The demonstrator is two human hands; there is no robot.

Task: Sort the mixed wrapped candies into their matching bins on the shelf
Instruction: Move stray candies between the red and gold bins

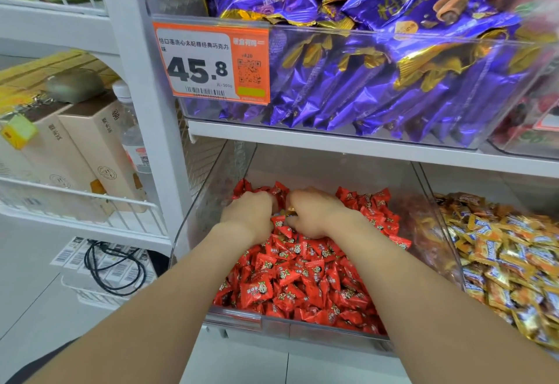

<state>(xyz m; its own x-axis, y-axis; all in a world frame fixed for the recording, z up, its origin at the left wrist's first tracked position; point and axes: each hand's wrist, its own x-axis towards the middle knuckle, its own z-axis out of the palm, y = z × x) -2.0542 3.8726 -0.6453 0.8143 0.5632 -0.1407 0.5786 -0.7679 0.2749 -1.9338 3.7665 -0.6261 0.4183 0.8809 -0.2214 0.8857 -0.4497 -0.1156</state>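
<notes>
A clear bin on the lower shelf is full of red wrapped candies. Both my hands are deep in its back half, knuckles up. My left hand is curled into the pile with its fingers buried among the red wrappers. My right hand is curled beside it, and a small gold-wrapped candy shows between the two hands at its fingertips. Whether either hand grips a candy is hidden by the fingers. To the right, a second clear bin holds orange-gold wrapped candies.
On the shelf above, a clear bin with purple and gold snack packs carries an orange price tag reading 45.8. Left of the white upright a wire shelf holds beige boxes. A black cable lies on the floor.
</notes>
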